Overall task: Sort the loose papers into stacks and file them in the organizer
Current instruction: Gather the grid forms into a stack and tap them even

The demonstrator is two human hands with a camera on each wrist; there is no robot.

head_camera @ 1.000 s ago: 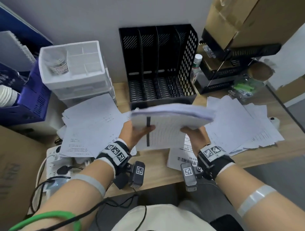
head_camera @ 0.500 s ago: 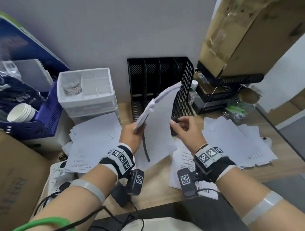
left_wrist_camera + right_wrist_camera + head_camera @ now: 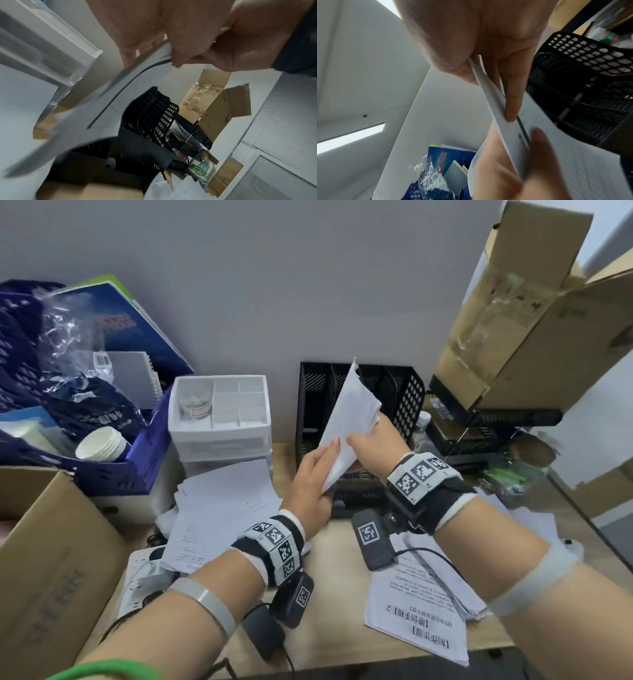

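Stack point(image 3: 346, 422) of white papers held up on edge, tilted, in front of the black organizer point(image 3: 404, 405), top corner level with the organizer's rim, bottom edge above the counter point(image 3: 329, 594). Cannot tell whether it has entered a slot. Left hand point(image 3: 313, 477) grips the stack's lower end, thumb on the near face, fingers point(image 3: 130, 54) curled behind. Right hand point(image 3: 373, 440) pinches the stack's right edge higher up; right wrist view shows thumb on one side and fingers point(image 3: 511, 102) pressed together on the other, sheets between. A dark line runs across the stack's printed face, seen in the left wrist view.

Organizer stands upright at the back of the counter against the wall, several slots, mesh right side; the visible slots look unfilled. Left pile point(image 3: 219, 515) of loose sheets lies fanned on the counter under the left forearm. Printed sheets point(image 3: 421, 621) lie near the front edge beneath the right wrist; more sheets spread off to the right, mostly hidden by the arm.

White drawer unit point(image 3: 219, 419) just left of the organizer, small jar point(image 3: 195, 402) in its top tray. Blue crate point(image 3: 113, 470) further left holds paper cups point(image 3: 102, 446), plastic bags and a blue book. Cardboard box point(image 3: 51, 559) at lower left. Open cardboard box point(image 3: 534, 313) sits on a black rack point(image 3: 479, 436) right of the organizer, a bottle point(image 3: 423, 422) between rack and organizer.
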